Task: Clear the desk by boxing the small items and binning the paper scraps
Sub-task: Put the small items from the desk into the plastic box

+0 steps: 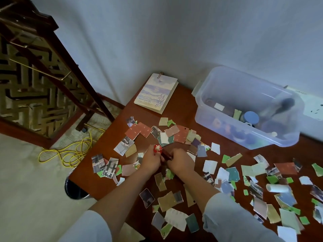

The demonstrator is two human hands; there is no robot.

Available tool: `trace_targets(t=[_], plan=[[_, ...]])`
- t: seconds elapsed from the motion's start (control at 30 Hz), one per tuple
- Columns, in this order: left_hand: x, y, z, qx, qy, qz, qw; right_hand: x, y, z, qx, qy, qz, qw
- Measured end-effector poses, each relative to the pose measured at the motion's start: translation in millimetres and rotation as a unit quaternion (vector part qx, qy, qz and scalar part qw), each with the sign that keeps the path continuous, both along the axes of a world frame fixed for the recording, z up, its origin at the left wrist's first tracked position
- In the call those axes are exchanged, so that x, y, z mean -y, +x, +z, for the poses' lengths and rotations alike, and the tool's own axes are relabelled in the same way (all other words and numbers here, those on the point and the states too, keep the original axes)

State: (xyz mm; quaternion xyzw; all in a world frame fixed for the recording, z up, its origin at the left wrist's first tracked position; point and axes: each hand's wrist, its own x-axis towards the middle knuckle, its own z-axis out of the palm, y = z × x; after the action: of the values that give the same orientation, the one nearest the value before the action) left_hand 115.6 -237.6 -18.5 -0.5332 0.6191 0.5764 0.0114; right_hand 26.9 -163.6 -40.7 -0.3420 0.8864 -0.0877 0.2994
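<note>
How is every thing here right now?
Plastic box: open, small things inside.
Notebook: closed, lying flat.
Paper scraps: scattered over the desk.
Bin: beside the desk, top open.
Left hand: grips the red toy.
Right hand: grips the dark red stick.

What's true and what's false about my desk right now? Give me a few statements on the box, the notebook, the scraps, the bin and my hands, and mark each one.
1. The clear plastic box has several items in it. True.
2. The spiral notebook lies open. False: it is closed, cover up, at the back of the desk.
3. The left hand and the right hand grip a small red item between them. True.
4. All the paper scraps are in the bin. False: they lie spread over the desk.
5. The bin stands on the desk. False: it is on the floor by the desk's left edge.
</note>
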Motion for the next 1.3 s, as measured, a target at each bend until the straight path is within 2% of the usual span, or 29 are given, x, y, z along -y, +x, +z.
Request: trace_targets(t=[0.17, 0.3, 0.43, 0.63, 0.83, 0.97, 1.1, 1.2, 1.3], plan=[[-6, -10, 13, -0.025, -0.031, 0.004, 0.999, -12, -2, 14, 0.078, -0.098, -0.109, 0.986], [-17, -34, 42, -0.07, -0.056, -0.009, 0.996, -25, -15, 42, 0.152, -0.173, -0.227, 0.946], [-30, -64, 69, -0.119, -0.07, -0.017, 0.99, -41, -39, 78, 0.19, -0.248, -0.313, 0.897], [-38, -116, 114, -0.18, -0.044, -0.028, 0.982, -64, -87, 141, 0.221, -0.337, -0.354, 0.844], [-35, -176, 149, -0.178, -0.042, -0.064, 0.981, -73, -151, 179, 0.204, -0.325, -0.347, 0.856], [-21, -214, 151, -0.137, -0.102, -0.108, 0.979, -64, -188, 180, 0.193, -0.29, -0.332, 0.877], [-3, -246, 135, -0.095, -0.091, -0.142, 0.981, -47, -224, 157, 0.183, -0.257, -0.321, 0.893], [8, -274, 109, -0.054, -0.091, -0.151, 0.983, -31, -246, 126, 0.202, -0.235, -0.337, 0.889], [21, -299, 81, 0.023, -0.089, -0.175, 0.98, -17, -264, 93, 0.238, -0.196, -0.348, 0.885]])
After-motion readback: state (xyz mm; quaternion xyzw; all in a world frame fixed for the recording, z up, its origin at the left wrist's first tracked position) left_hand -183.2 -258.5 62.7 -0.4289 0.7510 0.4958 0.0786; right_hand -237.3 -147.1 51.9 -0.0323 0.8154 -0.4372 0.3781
